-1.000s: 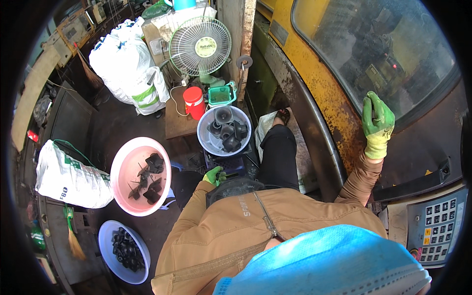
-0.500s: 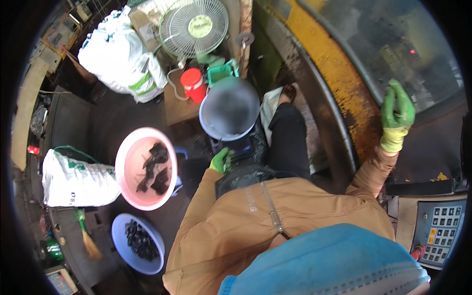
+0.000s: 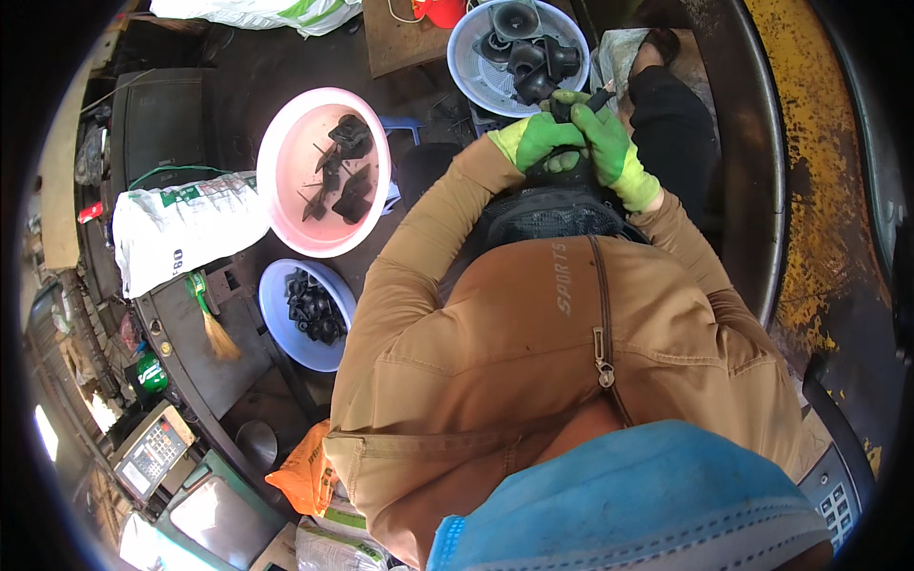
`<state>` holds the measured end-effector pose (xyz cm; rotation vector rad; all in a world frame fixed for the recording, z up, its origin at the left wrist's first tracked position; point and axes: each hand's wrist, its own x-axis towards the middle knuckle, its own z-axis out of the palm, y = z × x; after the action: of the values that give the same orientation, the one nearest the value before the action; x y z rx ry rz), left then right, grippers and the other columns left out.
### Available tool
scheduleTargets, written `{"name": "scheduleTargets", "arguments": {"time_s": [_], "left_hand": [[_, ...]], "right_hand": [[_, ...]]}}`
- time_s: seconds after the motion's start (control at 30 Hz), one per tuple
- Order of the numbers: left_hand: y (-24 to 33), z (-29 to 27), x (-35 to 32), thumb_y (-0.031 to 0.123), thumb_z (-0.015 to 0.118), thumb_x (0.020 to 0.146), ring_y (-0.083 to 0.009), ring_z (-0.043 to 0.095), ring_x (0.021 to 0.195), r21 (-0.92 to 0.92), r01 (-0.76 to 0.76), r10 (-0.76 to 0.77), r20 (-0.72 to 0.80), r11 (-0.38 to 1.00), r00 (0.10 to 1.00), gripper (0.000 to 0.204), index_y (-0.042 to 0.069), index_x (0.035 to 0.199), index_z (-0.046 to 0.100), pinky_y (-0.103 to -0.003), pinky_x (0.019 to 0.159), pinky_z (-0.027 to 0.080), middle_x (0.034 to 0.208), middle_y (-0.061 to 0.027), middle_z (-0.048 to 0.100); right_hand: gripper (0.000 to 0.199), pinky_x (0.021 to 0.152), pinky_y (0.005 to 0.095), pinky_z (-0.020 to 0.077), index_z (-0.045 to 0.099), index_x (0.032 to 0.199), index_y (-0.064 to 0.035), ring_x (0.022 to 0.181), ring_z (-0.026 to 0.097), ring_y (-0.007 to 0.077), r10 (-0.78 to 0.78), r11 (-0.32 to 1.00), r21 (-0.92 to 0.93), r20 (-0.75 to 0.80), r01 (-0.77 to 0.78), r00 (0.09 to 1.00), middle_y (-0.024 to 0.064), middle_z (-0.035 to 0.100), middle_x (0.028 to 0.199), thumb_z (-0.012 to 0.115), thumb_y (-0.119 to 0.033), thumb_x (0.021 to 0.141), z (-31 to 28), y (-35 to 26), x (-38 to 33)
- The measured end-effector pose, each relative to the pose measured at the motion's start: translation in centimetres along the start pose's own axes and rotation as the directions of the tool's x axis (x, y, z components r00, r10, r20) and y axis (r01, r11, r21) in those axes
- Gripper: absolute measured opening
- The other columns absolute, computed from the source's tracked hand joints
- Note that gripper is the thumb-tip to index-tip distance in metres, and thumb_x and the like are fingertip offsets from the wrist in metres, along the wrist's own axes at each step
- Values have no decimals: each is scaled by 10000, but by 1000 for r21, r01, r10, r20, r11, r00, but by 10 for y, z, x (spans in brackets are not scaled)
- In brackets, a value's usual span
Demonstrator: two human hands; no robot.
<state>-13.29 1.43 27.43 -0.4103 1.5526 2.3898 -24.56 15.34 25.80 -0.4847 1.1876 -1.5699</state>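
Both gloved hands are closing on one small black part just below the pale blue perforated plastic basin.

The left hand and the right hand, both in green gloves, are meeting over the person's lap, fingers curled tight around a black moulded part with a thin dark stub sticking out of it toward the basin; whether that stub is a tool or part of the piece is not discernible. The basin is holding several larger black moulded pieces, apparently awaiting handling. Left of it, a pink round plastic basin is carrying a few flat black scraps, and farther down-left from it a smaller blue plastic bowl is partly filled with small black pieces, so by judgement the work is partway through.
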Motion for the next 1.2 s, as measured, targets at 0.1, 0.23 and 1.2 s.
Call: {"name": "scheduleTargets", "arguments": {"time_s": [0.1, 0.23, 1.2], "left_hand": [[-8, -37, 24, 343, 651, 883, -204, 655, 895, 606, -27, 118, -110, 795, 987, 361, 21, 1035, 713, -337, 779, 498, 973, -100, 708], [-14, -90, 87, 434, 678, 816, -295, 590, 1166, 924, 144, 489, -315, 355, 813, 489, 117, 1189, 678, -419, 973, 457, 1259, -160, 627], [61, 55, -25, 168, 901, 616, -220, 666, 895, 831, -508, 974, -185, 227, 131, 539, 9, 1069, 655, -338, 808, 549, 1030, -104, 669]], "right_hand": [[353, 896, 342, 517, 545, 1271, 16, 1016, 639, 226, -183, 980, -119, -199, 161, 963, 157, 659, 1137, 502, -229, 1021, -20, 3, 16], [325, 572, 311, 492, 537, 1255, -39, 650, 550, 163, 70, 952, 297, -435, 69, 898, 53, 560, 784, 506, -267, 1025, -33, -5, 20], [377, 862, 338, 530, 577, 1237, -45, 1031, 647, 216, -704, 363, -703, 223, 612, 674, 102, 657, 1129, 680, -83, 876, 38, -41, 0]]}}
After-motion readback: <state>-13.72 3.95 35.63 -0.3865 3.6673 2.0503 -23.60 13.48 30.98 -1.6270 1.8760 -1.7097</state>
